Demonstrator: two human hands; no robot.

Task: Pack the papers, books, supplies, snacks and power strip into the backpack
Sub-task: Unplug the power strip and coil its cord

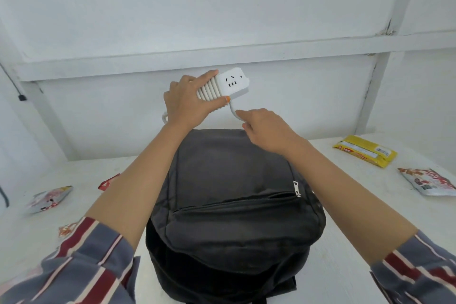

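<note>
A black backpack stands on the white table in front of me, its front pocket zipped shut. Above its far top edge my left hand grips a white power strip with its white cord wound around it in several loops. My right hand pinches the loose end of the cord just below the strip. Snack packets lie on the table: a yellow one and a red-and-white one at the right, another red-and-white one at the left.
A small red packet shows beside my left forearm, and an orange one near my left sleeve. A white wall with ledges rises right behind the table. A dark cable hangs at the far left edge.
</note>
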